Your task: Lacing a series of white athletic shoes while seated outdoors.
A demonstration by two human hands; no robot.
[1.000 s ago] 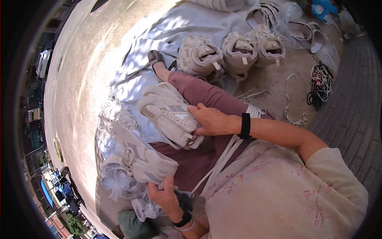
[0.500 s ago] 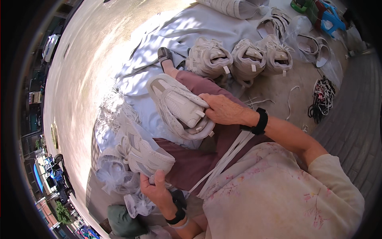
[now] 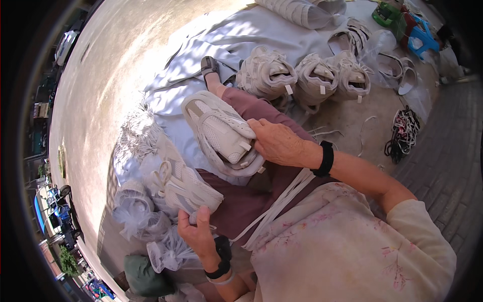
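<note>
My right hand (image 3: 274, 142) grips the heel end of a pale grey sneaker (image 3: 221, 132) that lies tilted across my lap, over the maroon trousers. My left hand (image 3: 198, 232) holds a second pale sneaker (image 3: 183, 183) by its heel, low at my left side, its laces showing on top. Several flat white laces (image 3: 279, 206) hang down from my lap between the two hands. Both wrists wear black bands.
Three more pale sneakers (image 3: 307, 75) stand in a row on the grey cloth (image 3: 241, 35) ahead of my knees. Clear plastic bags (image 3: 136, 211) lie bunched at my left. A tangle of black and white laces (image 3: 402, 133) lies on the paving at right. Insoles and coloured items sit at top right.
Both sneakers have shifted a little: the right hand has turned its sneaker further across my lap, and the left hand has drawn the other sneaker in closer.
</note>
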